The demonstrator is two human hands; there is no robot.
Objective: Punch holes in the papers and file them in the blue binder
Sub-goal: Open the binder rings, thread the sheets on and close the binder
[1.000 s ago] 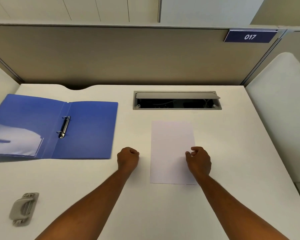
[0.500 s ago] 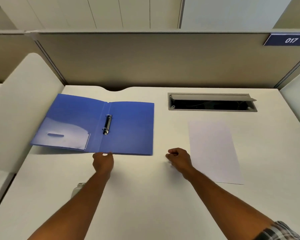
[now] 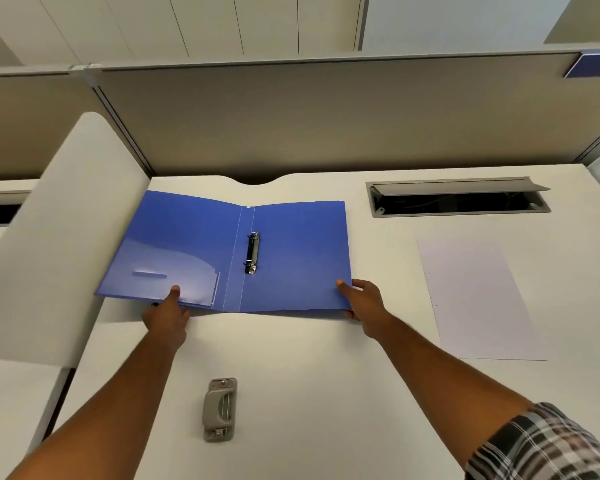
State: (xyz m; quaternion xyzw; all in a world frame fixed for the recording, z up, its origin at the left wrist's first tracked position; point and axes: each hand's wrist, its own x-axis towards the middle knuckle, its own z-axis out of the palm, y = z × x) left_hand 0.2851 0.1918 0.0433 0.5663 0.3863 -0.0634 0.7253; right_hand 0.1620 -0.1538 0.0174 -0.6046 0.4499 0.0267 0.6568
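The blue binder [image 3: 291, 258] lies open on the white desk [image 3: 309, 375], its two metal rings [image 3: 252, 252] shut at the spine. My left hand [image 3: 167, 313] grips the near edge of the left cover, thumb on the clear inner pocket. My right hand [image 3: 362, 303] grips the near right corner of the right cover, thumb on top. A white sheet of paper [image 3: 478, 299] with two punched holes along its left edge lies flat to the right of the binder. The grey hole punch [image 3: 220, 408] rests on the desk between my forearms.
A white side partition [image 3: 59, 237] stands at the left edge of the desk, close to the binder's left cover. A grey cable tray [image 3: 458, 199] with its lid raised is set into the desk at the back right. A beige divider wall closes off the back.
Both hands left the paper and moved left to the binder; each now holds its near edge. My head turned left, so the punch now shows between my arms.
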